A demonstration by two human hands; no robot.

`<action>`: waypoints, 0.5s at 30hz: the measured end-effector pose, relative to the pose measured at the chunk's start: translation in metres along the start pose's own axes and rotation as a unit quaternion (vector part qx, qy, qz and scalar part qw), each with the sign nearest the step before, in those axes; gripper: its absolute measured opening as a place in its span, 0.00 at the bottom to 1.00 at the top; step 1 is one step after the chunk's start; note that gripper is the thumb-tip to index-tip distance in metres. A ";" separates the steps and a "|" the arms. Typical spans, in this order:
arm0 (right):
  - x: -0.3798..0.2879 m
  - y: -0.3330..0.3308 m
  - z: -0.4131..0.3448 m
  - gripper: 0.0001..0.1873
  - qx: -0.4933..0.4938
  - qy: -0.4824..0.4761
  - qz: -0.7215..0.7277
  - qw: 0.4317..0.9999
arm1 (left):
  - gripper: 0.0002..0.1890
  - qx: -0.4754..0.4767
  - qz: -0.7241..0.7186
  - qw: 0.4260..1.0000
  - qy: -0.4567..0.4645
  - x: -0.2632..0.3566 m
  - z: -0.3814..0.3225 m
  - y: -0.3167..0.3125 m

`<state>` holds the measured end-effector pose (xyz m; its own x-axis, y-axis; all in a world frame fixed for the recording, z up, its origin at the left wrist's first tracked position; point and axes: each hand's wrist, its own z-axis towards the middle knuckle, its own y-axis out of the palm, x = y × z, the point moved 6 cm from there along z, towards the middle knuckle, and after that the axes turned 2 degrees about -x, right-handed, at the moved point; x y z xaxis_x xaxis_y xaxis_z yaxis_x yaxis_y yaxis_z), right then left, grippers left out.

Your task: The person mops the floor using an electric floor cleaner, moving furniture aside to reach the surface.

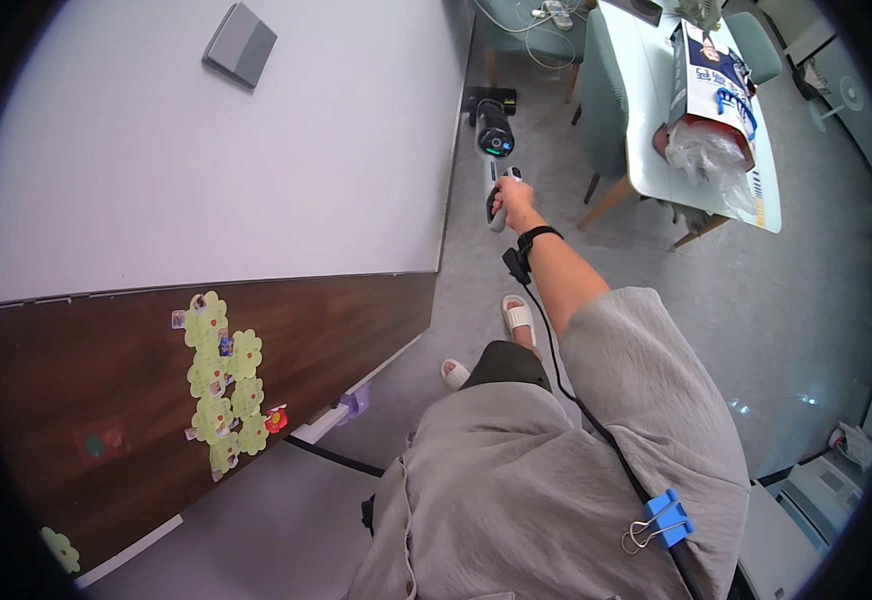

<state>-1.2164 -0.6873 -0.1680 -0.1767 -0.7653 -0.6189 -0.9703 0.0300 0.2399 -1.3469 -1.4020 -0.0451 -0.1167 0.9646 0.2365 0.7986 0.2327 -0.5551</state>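
Observation:
My right hand (513, 201) is wrapped around the grey handle (497, 219) of a cordless stick vacuum cleaner (496, 129). The vacuum points away from me along the foot of the white wall, and its dark floor head (502, 100) rests on the grey floor. Small green and blue lights glow on its round black body. A black band (539, 237) with a small black device and a cable circles my right wrist. The cable runs up my sleeve, where a blue binder clip (668, 519) grips it. My left hand is out of view.
The white wall (316, 150) and a brown wood-grain panel with green flower stickers (214, 367) border my left. Ahead on the right stand green chairs (602, 97) and a glass-topped table (649, 176) bearing a box (712, 82) and plastic bag. Cables (533, 30) hang off one chair.

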 end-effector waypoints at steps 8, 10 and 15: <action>0.081 -0.012 -0.033 0.06 -0.008 0.009 0.026 1.000 | 0.10 -0.019 0.039 0.998 0.050 -0.039 0.029 -0.054; 0.120 -0.025 -0.070 0.07 -0.016 0.007 0.009 1.000 | 0.10 -0.027 0.053 0.996 0.068 -0.055 0.037 -0.076; 0.223 -0.067 -0.200 0.08 -0.005 0.017 -0.005 1.000 | 0.10 -0.059 0.097 0.987 0.116 -0.090 0.068 -0.151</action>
<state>-1.1574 -0.9881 -0.1726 -0.1615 -0.7869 -0.5956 -0.9701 0.0158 0.2422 -1.4971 -1.5151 -0.0370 0.1724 0.9319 0.3191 0.8572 0.0177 -0.5146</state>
